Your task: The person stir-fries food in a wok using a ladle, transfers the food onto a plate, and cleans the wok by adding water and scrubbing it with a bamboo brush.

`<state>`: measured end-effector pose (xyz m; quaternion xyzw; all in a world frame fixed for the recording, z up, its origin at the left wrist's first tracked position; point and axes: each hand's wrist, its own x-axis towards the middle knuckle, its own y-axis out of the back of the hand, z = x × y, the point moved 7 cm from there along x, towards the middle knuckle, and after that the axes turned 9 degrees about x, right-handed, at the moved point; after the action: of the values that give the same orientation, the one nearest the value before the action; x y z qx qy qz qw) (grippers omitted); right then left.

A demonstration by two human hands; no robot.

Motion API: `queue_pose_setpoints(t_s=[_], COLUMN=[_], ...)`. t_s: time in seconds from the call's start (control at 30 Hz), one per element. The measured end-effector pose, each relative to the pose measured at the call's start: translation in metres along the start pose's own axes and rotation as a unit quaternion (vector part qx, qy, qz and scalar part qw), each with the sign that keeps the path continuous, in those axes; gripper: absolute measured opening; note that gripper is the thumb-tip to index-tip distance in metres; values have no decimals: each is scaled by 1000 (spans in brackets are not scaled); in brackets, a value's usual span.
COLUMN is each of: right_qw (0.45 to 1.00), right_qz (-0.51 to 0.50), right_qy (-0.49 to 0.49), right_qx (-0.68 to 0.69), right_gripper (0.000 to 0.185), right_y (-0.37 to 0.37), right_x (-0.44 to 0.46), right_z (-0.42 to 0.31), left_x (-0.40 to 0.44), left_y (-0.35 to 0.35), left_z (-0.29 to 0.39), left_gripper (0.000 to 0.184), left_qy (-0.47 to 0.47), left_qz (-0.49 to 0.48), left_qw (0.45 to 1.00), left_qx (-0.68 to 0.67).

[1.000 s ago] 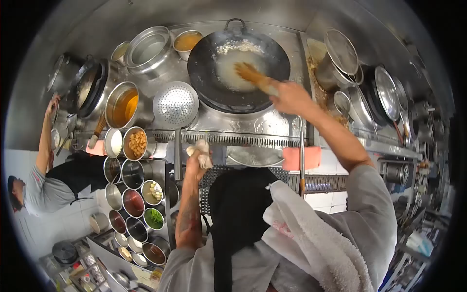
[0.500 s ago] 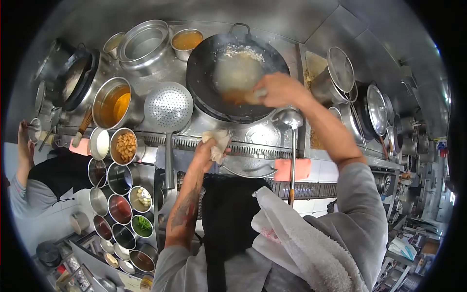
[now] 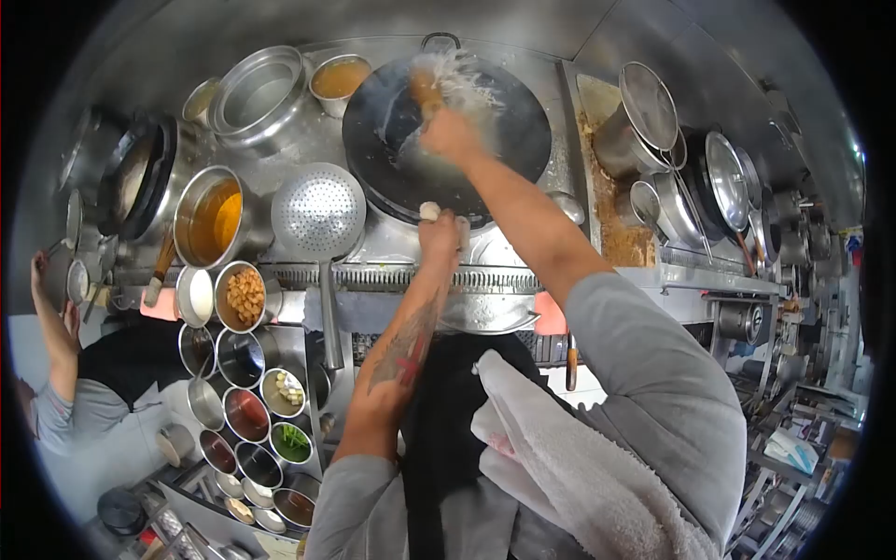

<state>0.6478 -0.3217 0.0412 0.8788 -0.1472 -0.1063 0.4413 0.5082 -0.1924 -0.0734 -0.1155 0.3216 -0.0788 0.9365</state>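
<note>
So the wok (image 3: 513, 140) sits toward the right-hand edge of the worktop (image 3: 313, 142), its loop handle (image 3: 441, 40) over by the back edge, and there's a pale splash (image 3: 467, 86) going up on that far side. Right hand (image 3: 453, 137) is over the wok, closed around the handle end of a brush (image 3: 426, 86), with the bristles up at the far side next to the splash. It's all pretty blurry, so I can't make out each finger. Left hand (image 3: 441, 235) is curled tight on a bunched cloth (image 3: 430, 211) right at the wok's near rim; can't tell if the cloth is properly gripping the metal. Just left of the wok there's a big perforated skimmer (image 3: 319, 213), its handle sticking out past the front edge of the worktop. A ladle (image 3: 567, 206) is partly tucked behind the right forearm. Toward the left you've got a pot of orange liquid (image 3: 207, 221), and near the front edge a tin of browned chunks (image 3: 245, 297) beside a tin of something white (image 3: 196, 297).
</note>
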Motion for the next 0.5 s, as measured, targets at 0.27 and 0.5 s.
queue_pose_setpoints(t_s=[0.27,0.5], right_qw=[989,982], right_qz=[-68,-35], right_qy=[110,137], right_qx=[-70,-128], right_gripper=[32,38], right_y=[-9,3], right_x=[0,-59], right_z=[21,2], left_x=[35,36], left_y=[53,52], left_z=[22,30], left_gripper=[12,12], left_qy=[-166,-174], left_qz=[93,89], left_qw=[972,972], left_qx=[139,129])
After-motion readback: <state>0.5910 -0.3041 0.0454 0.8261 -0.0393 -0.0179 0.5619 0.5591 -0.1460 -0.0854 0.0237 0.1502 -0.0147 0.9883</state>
